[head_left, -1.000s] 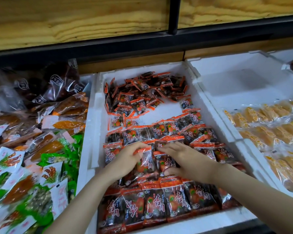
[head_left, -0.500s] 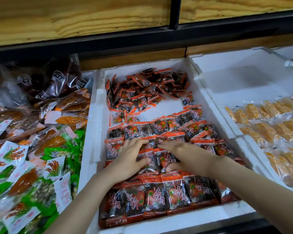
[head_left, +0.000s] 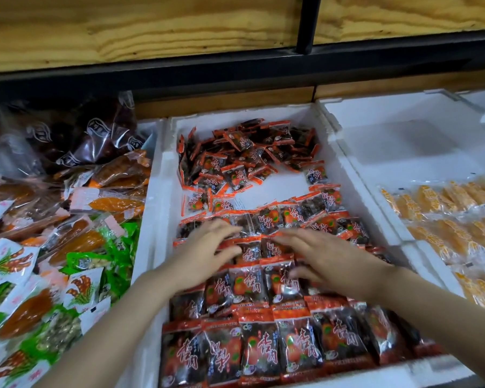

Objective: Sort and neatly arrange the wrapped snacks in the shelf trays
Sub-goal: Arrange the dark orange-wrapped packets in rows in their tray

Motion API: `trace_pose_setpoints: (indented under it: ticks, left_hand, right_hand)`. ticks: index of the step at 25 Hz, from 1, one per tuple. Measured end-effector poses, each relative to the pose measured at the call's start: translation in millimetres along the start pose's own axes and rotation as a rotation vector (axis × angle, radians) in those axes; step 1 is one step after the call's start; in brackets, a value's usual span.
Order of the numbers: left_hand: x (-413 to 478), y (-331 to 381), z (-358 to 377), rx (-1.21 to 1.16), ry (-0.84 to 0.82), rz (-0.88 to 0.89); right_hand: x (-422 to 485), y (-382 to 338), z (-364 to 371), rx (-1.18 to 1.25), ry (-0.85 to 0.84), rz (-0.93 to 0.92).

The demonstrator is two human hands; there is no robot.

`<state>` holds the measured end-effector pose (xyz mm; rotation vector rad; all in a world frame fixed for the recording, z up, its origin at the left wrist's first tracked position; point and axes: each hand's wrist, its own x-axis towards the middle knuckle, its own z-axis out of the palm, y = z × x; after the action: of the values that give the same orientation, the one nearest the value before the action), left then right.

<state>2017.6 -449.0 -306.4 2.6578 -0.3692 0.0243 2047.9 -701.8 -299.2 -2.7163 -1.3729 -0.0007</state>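
In the white foam tray (head_left: 158, 208), the rowed snack packets (head_left: 252, 284) at six o'clock are pressed flat under the left hand (head_left: 205, 254) and right hand (head_left: 331, 261). Each grip is wide and holds nothing, seemingly to level the rows. A loose pile (head_left: 249, 155) lies at twelve o'clock.

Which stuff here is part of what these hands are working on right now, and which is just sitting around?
In hand: left hand, right hand, both flat on the rowed red-and-black packets; loose heap of the same packets at the back; white foam tray.
Lying about: yellow packets in the right tray; green and orange packets on the left; dark bags behind them.
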Motion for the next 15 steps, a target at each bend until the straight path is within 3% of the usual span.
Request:
trace_pose_setpoints:
  ticks: [3,5,9,15]
  left_hand:
    - [36.9,-17.6,-19.0,-0.014,0.167,-0.057]
    - [66.0,-32.8,-20.7,0.017,0.144,-0.104]
    - [106.7,-66.5,-16.4,0.150,-0.016,-0.262]
    - [114.4,-86.6,-17.1,0.194,0.026,-0.387]
  right_hand:
    - [25.9,36.7,-15.3,0.083,0.181,0.122]
    - [48.6,62.2,-17.5,0.189,0.214,0.252]
    - [109.7,79.1,-1.0,0.384,0.152,0.292]
    - [194.4,49.8,35.2,0.589,0.014,0.222]
